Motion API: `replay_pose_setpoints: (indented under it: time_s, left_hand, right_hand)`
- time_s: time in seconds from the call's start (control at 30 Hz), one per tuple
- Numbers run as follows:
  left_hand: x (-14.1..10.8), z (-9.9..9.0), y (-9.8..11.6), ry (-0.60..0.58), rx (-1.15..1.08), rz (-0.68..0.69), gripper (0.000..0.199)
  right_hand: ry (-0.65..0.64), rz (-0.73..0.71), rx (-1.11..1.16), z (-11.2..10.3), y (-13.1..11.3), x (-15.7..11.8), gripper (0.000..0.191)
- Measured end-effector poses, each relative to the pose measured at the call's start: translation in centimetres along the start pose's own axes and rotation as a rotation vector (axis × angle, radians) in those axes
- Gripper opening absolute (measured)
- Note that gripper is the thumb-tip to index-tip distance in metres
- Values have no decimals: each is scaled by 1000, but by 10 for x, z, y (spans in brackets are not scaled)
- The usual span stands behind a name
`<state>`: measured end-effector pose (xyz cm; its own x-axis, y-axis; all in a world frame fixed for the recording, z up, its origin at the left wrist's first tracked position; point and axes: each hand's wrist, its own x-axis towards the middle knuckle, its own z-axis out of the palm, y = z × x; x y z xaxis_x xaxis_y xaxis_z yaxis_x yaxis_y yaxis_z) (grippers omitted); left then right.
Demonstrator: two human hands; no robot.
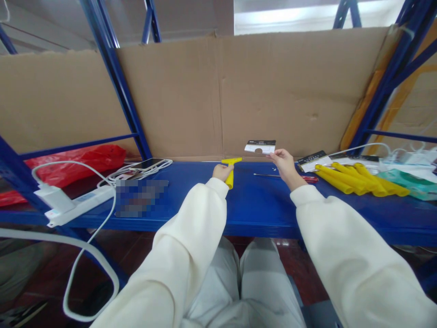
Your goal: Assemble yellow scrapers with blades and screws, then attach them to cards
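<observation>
My left hand (222, 172) is closed around a yellow T-shaped scraper (230, 178), its crossbar pointing up and away from me. Between the thumb and fingers of my right hand (285, 166) is a black-and-white cardboard card (260, 146) with a rounded cutout in its lower edge. The card hangs above the blue shelf top, to the right of the scraper and apart from it. Beneath my right hand lies a screwdriver with a red handle (310, 179) and a thin metal shaft. Small pale bits (274, 169) rest near its shaft.
Several yellow tubular handles (362, 178) lie at the right, beside more printed cards (316, 160) and a green plastic packet (408, 182). On the left are a white power strip (80, 205), cables, a phone (148, 164) and a red bag (78, 164). Cardboard (273, 86) walls the back.
</observation>
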<state>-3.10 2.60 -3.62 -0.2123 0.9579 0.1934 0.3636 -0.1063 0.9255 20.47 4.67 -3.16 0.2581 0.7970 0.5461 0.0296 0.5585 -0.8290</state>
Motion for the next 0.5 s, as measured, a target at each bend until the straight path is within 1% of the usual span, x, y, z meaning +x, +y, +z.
replay_pose_setpoints:
  time_s: [0.1, 0.2, 0.3, 0.43, 0.5]
  left_hand:
    - [0, -4, 3, 61, -50, 5, 13]
    - [2, -10, 4, 156, -5, 10, 21]
    - [7, -13, 1, 245, -7, 0, 30]
    - [18, -16, -7, 293, -50, -42, 31]
    - [24, -17, -12, 286, -81, -34, 31]
  right_hand:
    - [-87, 35, 66, 3, -8, -6, 38]
    - [-158, 68, 106, 5, -13, -11, 42]
    - [-229, 111, 149, 6, -15, -15, 42]
    - [-365, 188, 166, 7, -19, -21, 37]
    - [-442, 224, 167, 8, -21, -25, 34]
